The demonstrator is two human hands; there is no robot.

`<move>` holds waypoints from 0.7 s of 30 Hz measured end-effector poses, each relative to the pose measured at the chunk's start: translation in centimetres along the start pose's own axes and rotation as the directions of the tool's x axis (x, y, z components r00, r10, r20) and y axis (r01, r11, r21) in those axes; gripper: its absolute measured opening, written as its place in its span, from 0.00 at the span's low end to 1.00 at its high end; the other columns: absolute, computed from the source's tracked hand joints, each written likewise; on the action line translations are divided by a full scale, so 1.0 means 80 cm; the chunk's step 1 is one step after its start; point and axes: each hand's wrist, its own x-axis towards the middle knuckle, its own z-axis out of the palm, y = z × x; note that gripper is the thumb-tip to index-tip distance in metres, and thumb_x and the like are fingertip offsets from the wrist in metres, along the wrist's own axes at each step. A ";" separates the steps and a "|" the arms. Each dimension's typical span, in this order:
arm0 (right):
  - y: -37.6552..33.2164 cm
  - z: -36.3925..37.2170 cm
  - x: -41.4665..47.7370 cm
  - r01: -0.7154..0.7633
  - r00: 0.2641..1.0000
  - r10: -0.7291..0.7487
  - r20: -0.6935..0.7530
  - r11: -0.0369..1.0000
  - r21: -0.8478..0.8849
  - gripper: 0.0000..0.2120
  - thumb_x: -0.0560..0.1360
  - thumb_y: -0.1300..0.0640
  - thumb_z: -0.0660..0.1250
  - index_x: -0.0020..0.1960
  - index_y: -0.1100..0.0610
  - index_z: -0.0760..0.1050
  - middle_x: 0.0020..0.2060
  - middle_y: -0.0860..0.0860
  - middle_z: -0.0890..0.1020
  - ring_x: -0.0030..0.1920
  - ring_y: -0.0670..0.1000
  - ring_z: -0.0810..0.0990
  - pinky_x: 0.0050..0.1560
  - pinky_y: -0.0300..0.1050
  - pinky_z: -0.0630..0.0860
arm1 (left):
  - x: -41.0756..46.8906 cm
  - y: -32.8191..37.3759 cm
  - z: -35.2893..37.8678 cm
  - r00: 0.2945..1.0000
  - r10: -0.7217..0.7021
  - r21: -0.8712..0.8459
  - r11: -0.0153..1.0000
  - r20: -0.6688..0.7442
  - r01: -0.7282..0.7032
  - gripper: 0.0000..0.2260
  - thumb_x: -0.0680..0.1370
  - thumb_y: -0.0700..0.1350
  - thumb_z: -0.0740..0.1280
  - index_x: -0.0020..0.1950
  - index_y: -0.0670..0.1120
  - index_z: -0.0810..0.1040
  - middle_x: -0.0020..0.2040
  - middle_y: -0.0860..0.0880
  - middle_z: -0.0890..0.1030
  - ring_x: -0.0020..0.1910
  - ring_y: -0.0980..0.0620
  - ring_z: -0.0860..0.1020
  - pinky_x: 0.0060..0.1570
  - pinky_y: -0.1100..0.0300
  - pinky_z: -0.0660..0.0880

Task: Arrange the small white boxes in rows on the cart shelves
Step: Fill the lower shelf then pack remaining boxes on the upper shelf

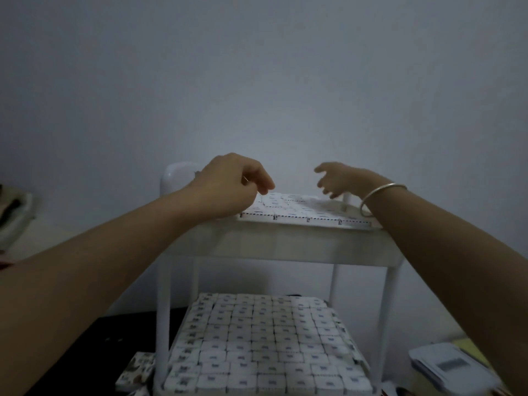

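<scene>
White cart (285,247) stands against a plain wall (257,67); two shelves in view.

Top shelf (288,238): small white boxes (288,208) lie flat in rows, filling it out to the front edge. The front row sits flush along the front rim.

Lower shelf (161,387): packed edge to edge with more white boxes (263,341), in tidy rows from back to front. A few at the right edge sit tilted.

Left hand (234,187) is over the back left corner of the top shelf. Its fingers are curled downward and the fingertips (264,191) touch the box layer. Cannot tell if it pinches a box or just touches.

Right hand (340,178) hovers above the back right part of the top shelf, fingers spread and loose, holding nothing and clear of the boxes. There is a silver bangle (380,195) on that wrist, just above the right rim.

A rounded white object (177,175) sits behind the back left corner of the cart, partly hidden by the left hand. A patterned box (137,370) lies on the floor beside the front left leg. A white container (448,367) lies on the floor off the front right corner.
</scene>
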 end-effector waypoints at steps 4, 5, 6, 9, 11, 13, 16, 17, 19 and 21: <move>-0.045 0.002 -0.088 0.391 0.898 -0.366 -0.245 0.919 0.059 0.11 0.78 0.60 0.61 0.58 0.50 0.76 0.49 0.50 0.83 0.46 0.47 0.80 0.44 0.41 0.77 | -0.051 0.014 -0.006 0.999 0.037 -0.092 0.995 -0.023 -0.039 0.16 0.75 0.36 0.61 0.44 0.55 0.82 0.38 0.58 0.84 0.32 0.64 0.78 0.33 0.73 0.71; -0.053 0.012 -0.119 0.469 0.861 -0.433 -0.268 0.879 0.089 0.08 0.78 0.57 0.62 0.54 0.48 0.77 0.43 0.47 0.83 0.41 0.44 0.80 0.41 0.39 0.76 | -0.069 0.013 -0.005 0.999 0.036 -0.143 0.989 0.001 -0.035 0.16 0.75 0.36 0.61 0.44 0.55 0.82 0.37 0.58 0.84 0.30 0.64 0.78 0.32 0.72 0.72; -0.058 0.025 -0.151 0.520 0.838 -0.475 -0.268 0.844 0.131 0.06 0.77 0.56 0.63 0.51 0.48 0.77 0.38 0.45 0.82 0.35 0.42 0.79 0.37 0.37 0.75 | -0.089 0.010 -0.003 0.999 0.022 -0.200 0.980 0.037 -0.014 0.15 0.76 0.36 0.61 0.44 0.54 0.82 0.38 0.57 0.84 0.29 0.63 0.77 0.31 0.69 0.73; -0.054 0.087 -0.236 0.563 0.826 -0.545 -0.142 0.808 0.172 0.05 0.76 0.57 0.64 0.48 0.49 0.78 0.32 0.45 0.81 0.28 0.43 0.78 0.31 0.35 0.74 | -0.161 -0.018 0.015 0.978 -0.049 -0.243 0.965 0.205 0.099 0.13 0.77 0.37 0.63 0.44 0.55 0.81 0.39 0.57 0.84 0.29 0.61 0.78 0.31 0.65 0.75; -0.036 0.143 -0.280 0.543 0.838 -0.545 0.025 0.838 0.046 0.07 0.76 0.57 0.63 0.48 0.48 0.78 0.36 0.44 0.82 0.32 0.43 0.79 0.36 0.37 0.75 | -0.213 -0.045 0.035 0.934 -0.113 -0.168 0.970 0.340 0.178 0.11 0.77 0.40 0.65 0.44 0.55 0.82 0.39 0.59 0.84 0.31 0.60 0.80 0.34 0.64 0.77; -0.009 0.201 -0.310 0.518 0.852 -0.497 0.167 0.847 -0.120 0.09 0.77 0.57 0.61 0.51 0.47 0.78 0.43 0.44 0.82 0.38 0.43 0.77 0.43 0.40 0.74 | -0.265 -0.073 0.056 0.892 -0.196 -0.074 0.967 0.408 0.246 0.09 0.76 0.43 0.68 0.43 0.57 0.82 0.40 0.62 0.83 0.37 0.62 0.81 0.40 0.68 0.76; 0.035 0.272 -0.333 0.416 0.896 -0.359 0.260 0.885 -0.208 0.12 0.79 0.59 0.58 0.56 0.49 0.78 0.52 0.48 0.81 0.50 0.48 0.77 0.51 0.46 0.75 | -0.326 -0.104 0.076 0.853 -0.263 0.041 0.961 0.451 0.275 0.08 0.77 0.47 0.69 0.45 0.61 0.81 0.43 0.63 0.82 0.44 0.66 0.79 0.46 0.66 0.76; 0.048 0.290 -0.339 0.377 0.915 -0.321 0.243 0.895 -0.236 0.12 0.80 0.58 0.58 0.58 0.50 0.77 0.54 0.49 0.79 0.52 0.49 0.76 0.52 0.47 0.75 | -0.341 -0.110 0.079 0.846 -0.279 0.076 0.958 0.454 0.276 0.08 0.77 0.47 0.68 0.45 0.62 0.80 0.44 0.64 0.82 0.45 0.67 0.78 0.45 0.67 0.76; 0.073 0.321 -0.350 0.276 0.960 -0.242 0.142 0.909 -0.312 0.12 0.81 0.53 0.58 0.61 0.50 0.74 0.56 0.48 0.77 0.55 0.50 0.75 0.51 0.46 0.76 | -0.367 -0.120 0.080 0.837 -0.305 0.124 0.952 0.454 0.280 0.10 0.77 0.47 0.68 0.45 0.65 0.78 0.44 0.65 0.80 0.45 0.68 0.77 0.43 0.68 0.76; 0.093 0.343 -0.362 0.120 0.992 -0.101 0.073 0.929 -0.349 0.17 0.81 0.44 0.55 0.64 0.50 0.71 0.58 0.49 0.75 0.57 0.50 0.73 0.49 0.44 0.74 | -0.386 -0.125 0.079 0.808 -0.308 0.099 0.949 0.503 0.300 0.12 0.76 0.46 0.68 0.45 0.66 0.78 0.44 0.66 0.79 0.46 0.69 0.77 0.44 0.68 0.76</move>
